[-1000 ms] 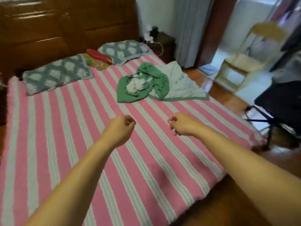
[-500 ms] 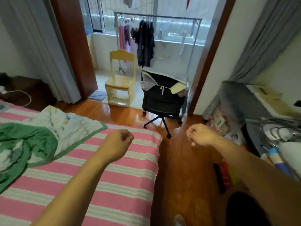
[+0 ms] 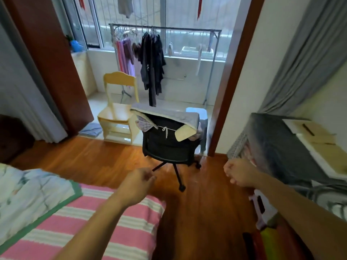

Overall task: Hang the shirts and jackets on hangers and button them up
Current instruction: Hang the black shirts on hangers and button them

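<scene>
A metal clothes rack stands on the balcony past the doorway. Dark garments and pink and purple ones hang on it, with several empty hangers at its left end. My left hand is held out over the corner of the bed, fingers loosely curled, holding nothing. My right hand is stretched out above the wooden floor, curled into a fist, and is empty too. Both hands are far from the rack.
A black office chair with a grey quilted cover stands in the doorway, between me and the rack. A yellow wooden chair and a blue stool flank it. The pink striped bed with a green-edged blanket is at left, a covered desk at right.
My view has swung from the bed to the balcony doorway and come closer to it. The left hand's fingers have loosened from a fist. Both hands still hold nothing.
</scene>
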Tool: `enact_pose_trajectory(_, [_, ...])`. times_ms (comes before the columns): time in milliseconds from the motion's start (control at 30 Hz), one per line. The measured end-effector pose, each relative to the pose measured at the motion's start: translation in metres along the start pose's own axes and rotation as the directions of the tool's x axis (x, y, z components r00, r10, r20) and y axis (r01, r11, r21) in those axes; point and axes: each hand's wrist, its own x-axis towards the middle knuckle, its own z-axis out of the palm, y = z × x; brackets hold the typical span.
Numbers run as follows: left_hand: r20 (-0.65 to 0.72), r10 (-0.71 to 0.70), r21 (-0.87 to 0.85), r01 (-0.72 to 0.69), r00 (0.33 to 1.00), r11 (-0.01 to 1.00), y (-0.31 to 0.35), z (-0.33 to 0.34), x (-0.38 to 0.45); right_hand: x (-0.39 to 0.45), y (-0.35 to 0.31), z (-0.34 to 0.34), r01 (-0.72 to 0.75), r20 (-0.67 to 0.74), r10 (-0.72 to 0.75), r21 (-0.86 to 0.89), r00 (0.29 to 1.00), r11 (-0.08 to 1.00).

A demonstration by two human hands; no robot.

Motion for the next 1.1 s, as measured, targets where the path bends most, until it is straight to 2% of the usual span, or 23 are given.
enact_pose_trajectory(133, [-0.046,-0.064,0.001,0.065,0.997,0.998,-0.020,-0.012,0.088,0.069,-0.025,-0.012,0.103,-0.199,-0.072,0.150,0.977,0.983])
enact_pose_trajectory(200, [-0.075,-0.047,0.010,0.048,0.996,0.999,-0.028,-0.019,0.140,0.109,-0.035,-0.014,0.146,-0.204,-0.115,0.143,0.972,0.979])
enact_pose_trajectory(333, [-0.117,0.058,0.142,-0.041,0.991,0.989,-0.044,-0.038,0.260,0.200,-0.058,-0.025,0.187,-0.127,-0.196,-0.074,0.972,0.979])
enact_pose_trajectory(433, [-0.085,0.124,0.278,-0.096,0.989,0.956,-0.049,-0.044,0.358,0.277,-0.072,-0.034,0.174,-0.069,-0.188,-0.171,0.980,0.970])
enact_pose_trajectory(533, [-0.043,0.207,0.501,-0.158,0.977,0.851,-0.049,-0.049,0.456,0.357,-0.084,-0.036,0.164,-0.106,-0.189,-0.215,0.976,0.963])
enact_pose_trajectory(633, [0.053,0.130,0.549,-0.137,0.990,0.824,-0.060,-0.045,0.520,0.430,-0.091,-0.038,0.164,-0.148,-0.219,-0.311,0.965,0.936])
enact_pose_trajectory(733, [0.104,0.058,0.500,-0.103,0.993,0.860,-0.077,-0.024,0.528,0.477,-0.083,-0.026,0.149,-0.064,-0.179,-0.326,0.982,0.933])
enact_pose_trajectory(833, [0.078,0.088,0.427,-0.113,0.993,0.897,-0.083,-0.016,0.522,0.475,-0.067,-0.002,0.147,-0.155,-0.200,-0.296,0.967,0.944])
enact_pose_trajectory(1000, [0.035,0.152,0.461,-0.151,0.988,0.875,-0.098,-0.007,0.485,0.424,-0.054,0.019,0.261,-0.249,-0.361,-0.359,0.898,0.896])
enact_pose_trajectory(1100, [0.048,0.168,0.511,-0.169,0.985,0.843,-0.115,-0.003,0.461,0.386,-0.044,0.026,0.385,-0.230,-0.468,-0.326,0.854,0.863])
